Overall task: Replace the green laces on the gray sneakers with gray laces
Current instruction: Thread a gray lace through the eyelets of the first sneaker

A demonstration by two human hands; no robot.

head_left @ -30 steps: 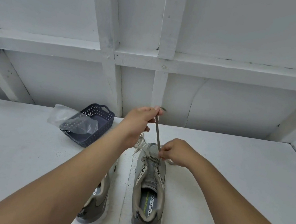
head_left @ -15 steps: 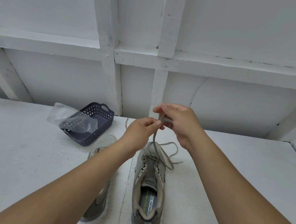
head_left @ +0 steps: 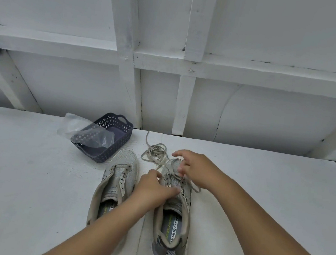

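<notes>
A plain workshop-like corner: a white painted table (head_left: 28,173) set against a far wall of white boards (head_left: 281,35) braced by exposed painted timber framing (head_left: 189,66).

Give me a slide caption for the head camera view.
Both hands work a gray lace on the right sneaker.

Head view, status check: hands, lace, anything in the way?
Left hand resting on the right sneaker, grip unclear. Right hand pinching the lace at the eyelets. Left sneaker unlaced. Basket off to the side.
</notes>
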